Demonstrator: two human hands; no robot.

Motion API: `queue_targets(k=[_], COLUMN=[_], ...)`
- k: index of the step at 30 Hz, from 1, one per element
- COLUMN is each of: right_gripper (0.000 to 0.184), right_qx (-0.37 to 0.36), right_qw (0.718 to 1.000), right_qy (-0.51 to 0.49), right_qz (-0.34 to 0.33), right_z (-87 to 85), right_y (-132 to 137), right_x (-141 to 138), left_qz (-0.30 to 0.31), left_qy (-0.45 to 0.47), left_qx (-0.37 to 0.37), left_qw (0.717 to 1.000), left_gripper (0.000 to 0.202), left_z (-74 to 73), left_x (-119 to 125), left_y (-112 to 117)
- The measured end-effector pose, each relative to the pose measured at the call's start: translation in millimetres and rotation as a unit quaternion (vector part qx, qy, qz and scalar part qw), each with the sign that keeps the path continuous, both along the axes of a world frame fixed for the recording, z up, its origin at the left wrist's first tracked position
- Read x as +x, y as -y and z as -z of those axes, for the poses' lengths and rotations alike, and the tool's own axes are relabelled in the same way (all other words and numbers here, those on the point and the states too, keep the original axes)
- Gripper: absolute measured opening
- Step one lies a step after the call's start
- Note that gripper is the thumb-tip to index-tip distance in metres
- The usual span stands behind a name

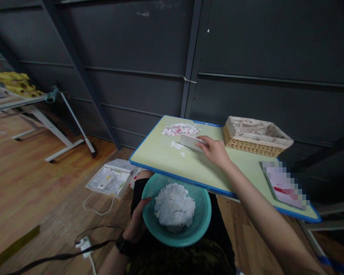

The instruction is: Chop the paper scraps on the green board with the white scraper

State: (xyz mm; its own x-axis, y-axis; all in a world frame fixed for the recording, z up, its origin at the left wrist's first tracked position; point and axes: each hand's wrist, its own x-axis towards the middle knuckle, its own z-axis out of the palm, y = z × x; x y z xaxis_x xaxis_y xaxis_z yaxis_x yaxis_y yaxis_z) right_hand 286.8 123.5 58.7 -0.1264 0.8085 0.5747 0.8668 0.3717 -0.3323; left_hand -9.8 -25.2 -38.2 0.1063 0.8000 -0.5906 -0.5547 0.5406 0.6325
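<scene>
My left hand (137,219) grips the left rim of a teal plastic basket (204,214), which rests on my lap under the table's front edge. Inside it lies a heap of white paper scraps (174,206). Over the tabletop, my right hand (213,149) is closed on the right end of a flat, pale rectangular card (190,141), held on edge. Small white scraps (176,145) lie beside the card's left end. Just beyond it spreads a pile of white and pink paper bits (180,129).
The small table (160,156) has a pale green top and blue edge. A lined wicker basket (255,139) stands at its back right, with a partly blurred flat item (285,185) nearer me. On the floor at left are an open white box (110,179) and a power strip (84,244) with cables.
</scene>
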Motion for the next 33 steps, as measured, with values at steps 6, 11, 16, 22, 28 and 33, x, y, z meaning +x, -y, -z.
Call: queue_targets(k=[6,11,16,22,28,33], right_gripper=[0.028,0.025,0.023,0.026,0.037,0.036], right_qx=[-0.022,-0.030,-0.013,0.021,0.006,0.014], right_qw=[0.996,0.995,0.994,0.994,0.978,0.981], right_qy=[0.019,0.009,-0.016,-0.035,-0.009,-0.031], right_qz=[-0.079,-0.095,-0.110,-0.102,-0.207,-0.190], right_z=[17.8,15.8,16.4,15.3,7.4,7.3], right_y=[42.5,73.6,97.4,114.6,141.1,141.0], right_x=[0.3,5.3,7.1,5.4,-10.6,-13.2], left_qz=[-0.007,0.000,0.022,0.006,0.003,0.017], left_qy=[-0.012,0.011,0.027,0.022,0.004,0.017], left_qx=[0.022,0.044,0.050,0.043,0.033,0.034], left_qw=[1.000,0.999,0.998,0.999,0.999,0.999], left_gripper=[0.030,0.053,0.052,0.060,0.057,0.054], left_z=[-17.5,-22.0,-20.1,-20.6,-25.1,-26.4], left_x=[0.9,1.4,-0.7,-3.1,-6.5,-7.8], left_y=[-8.6,-11.3,-11.0,-8.6,-8.5,-9.7])
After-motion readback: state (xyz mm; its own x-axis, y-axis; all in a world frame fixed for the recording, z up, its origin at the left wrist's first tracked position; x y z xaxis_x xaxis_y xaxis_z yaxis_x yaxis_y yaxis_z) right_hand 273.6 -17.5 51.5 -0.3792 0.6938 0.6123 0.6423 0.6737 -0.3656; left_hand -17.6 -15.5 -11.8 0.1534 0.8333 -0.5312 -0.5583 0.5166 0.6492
